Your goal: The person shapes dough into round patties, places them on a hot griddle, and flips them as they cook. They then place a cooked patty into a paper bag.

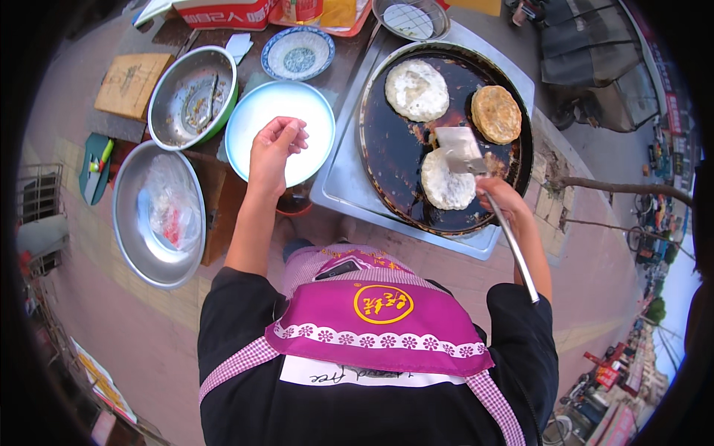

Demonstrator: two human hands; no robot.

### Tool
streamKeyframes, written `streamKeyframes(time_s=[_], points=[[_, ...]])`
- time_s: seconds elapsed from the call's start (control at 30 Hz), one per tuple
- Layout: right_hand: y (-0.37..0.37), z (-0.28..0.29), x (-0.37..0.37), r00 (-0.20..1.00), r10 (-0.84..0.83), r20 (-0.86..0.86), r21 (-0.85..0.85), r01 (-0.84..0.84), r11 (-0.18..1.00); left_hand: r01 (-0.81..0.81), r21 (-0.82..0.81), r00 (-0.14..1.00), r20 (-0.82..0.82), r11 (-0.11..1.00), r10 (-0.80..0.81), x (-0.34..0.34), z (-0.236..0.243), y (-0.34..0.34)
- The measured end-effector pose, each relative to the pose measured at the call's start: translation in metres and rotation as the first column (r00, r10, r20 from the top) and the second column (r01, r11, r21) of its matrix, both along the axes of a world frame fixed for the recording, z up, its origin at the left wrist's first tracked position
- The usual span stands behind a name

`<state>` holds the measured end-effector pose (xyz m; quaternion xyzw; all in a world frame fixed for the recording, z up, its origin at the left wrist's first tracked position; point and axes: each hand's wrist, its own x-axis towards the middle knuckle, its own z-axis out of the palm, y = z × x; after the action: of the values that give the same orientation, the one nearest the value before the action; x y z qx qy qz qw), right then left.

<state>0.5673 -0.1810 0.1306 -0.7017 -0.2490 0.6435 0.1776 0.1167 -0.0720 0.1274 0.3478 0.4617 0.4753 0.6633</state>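
My right hand (502,199) grips a metal spatula (461,150) near its blade, and the long handle runs back along my forearm. The blade overlaps the upper edge of a pale flatbread (445,183) in the large round black griddle pan (364,137). Farther back in the oil lie another pale flatbread (416,89) and a browned one (496,114). My left hand (277,147) hovers above a white basin with a pale blue rim (245,111). Its fingers are curled in against the thumb, with nothing visible in them.
Left of the pan are a patterned bowl (297,53), a green-sided metal bowl (167,108), a wooden board (130,85) and a steel basin holding a plastic bag (171,212). A wire strainer (413,18) sits behind the pan. Thin branches (617,187) reach in from the right.
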Motion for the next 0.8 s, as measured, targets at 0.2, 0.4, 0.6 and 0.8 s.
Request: streamKeyframes(time_s=[0.2, 0.4, 0.6, 0.8], points=[[0.030, -0.028, -0.051, 0.991, 0.128, 0.025, -0.031, -0.127, 0.991, 0.002, -0.009, 1.000, -0.028, 1.000, -0.003, -0.001, 0.008, 0.005], [0.063, -0.035, -0.046, 0.945, -0.037, -0.326, 0.032, 0.050, 0.998, -0.021, 0.018, 0.999, -0.038, 1.000, 0.021, -0.012, 0.017, 0.006], [0.073, -0.035, -0.022, 0.264, -0.435, -0.861, -0.323, 0.376, 0.868, -0.061, 0.026, 0.997, -0.044, 0.998, 0.062, -0.014, 0.009, 0.003], [0.084, -0.032, -0.017, 0.226, -0.396, -0.890, -0.285, 0.402, 0.870, -0.062, -0.011, 0.998, 0.031, 0.998, 0.063, -0.012, -0.002, -0.001]])
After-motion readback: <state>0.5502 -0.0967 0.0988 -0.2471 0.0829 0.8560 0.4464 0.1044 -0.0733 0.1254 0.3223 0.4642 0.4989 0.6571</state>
